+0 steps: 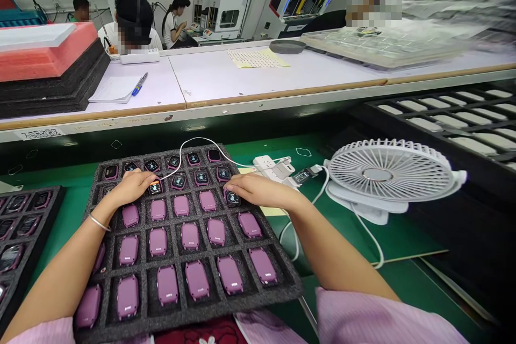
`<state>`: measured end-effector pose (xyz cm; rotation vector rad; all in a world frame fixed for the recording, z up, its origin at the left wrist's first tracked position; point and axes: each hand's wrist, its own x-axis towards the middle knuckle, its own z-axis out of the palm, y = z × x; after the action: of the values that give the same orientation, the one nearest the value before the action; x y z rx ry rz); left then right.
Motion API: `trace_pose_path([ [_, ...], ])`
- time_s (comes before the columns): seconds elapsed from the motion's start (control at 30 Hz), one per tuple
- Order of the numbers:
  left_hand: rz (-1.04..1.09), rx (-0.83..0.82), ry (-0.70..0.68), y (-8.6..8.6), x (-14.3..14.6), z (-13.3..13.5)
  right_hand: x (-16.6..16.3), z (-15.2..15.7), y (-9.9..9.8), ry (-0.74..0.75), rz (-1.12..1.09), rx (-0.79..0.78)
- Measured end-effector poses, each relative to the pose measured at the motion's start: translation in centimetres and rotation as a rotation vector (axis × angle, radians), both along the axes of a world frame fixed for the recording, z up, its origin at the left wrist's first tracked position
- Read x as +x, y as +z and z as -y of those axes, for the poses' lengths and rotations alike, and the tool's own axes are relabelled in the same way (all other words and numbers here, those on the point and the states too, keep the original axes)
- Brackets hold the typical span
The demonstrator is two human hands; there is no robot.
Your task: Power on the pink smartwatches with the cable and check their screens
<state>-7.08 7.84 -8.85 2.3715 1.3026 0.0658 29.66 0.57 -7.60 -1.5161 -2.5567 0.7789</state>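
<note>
A black foam tray [237,285] lies in front of me, its pockets filled with several purple smartwatch bodies [190,235]. Those in the far rows lie screen up, the nearer ones back up. My left hand [131,187] rests on the tray's left side, fingers curled round a watch [155,188] with its screen up. My right hand [252,187] lies over the tray's right side, fingertips pinching another screen-up watch [233,198]. A thin bracelet circles my left wrist.
A white desk fan [389,174] stands to the right, beside a white power strip [270,165] with cables. Another foam tray of watches [18,226] sits at the left. Behind is a white bench [282,78] with papers, stacked foam [48,72] and seated people.
</note>
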Motion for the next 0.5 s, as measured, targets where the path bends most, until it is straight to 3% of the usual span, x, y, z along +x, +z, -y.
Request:
trace_pose_path([
  [0.27, -0.02, 0.009, -0.005, 0.3, 0.1, 0.2, -0.1, 0.0, 0.2, 0.015, -0.014, 0.031],
  [0.43, -0.025, 0.007, -0.005, 0.3, 0.1, 0.2, -1.0, 0.2, 0.1, -0.115, -0.005, 0.24],
  [0.5, -0.028, 0.003, -0.002, 0.3, 0.2, 0.1, -1.9, 0.8, -0.1, -0.095, -0.038, 0.307],
])
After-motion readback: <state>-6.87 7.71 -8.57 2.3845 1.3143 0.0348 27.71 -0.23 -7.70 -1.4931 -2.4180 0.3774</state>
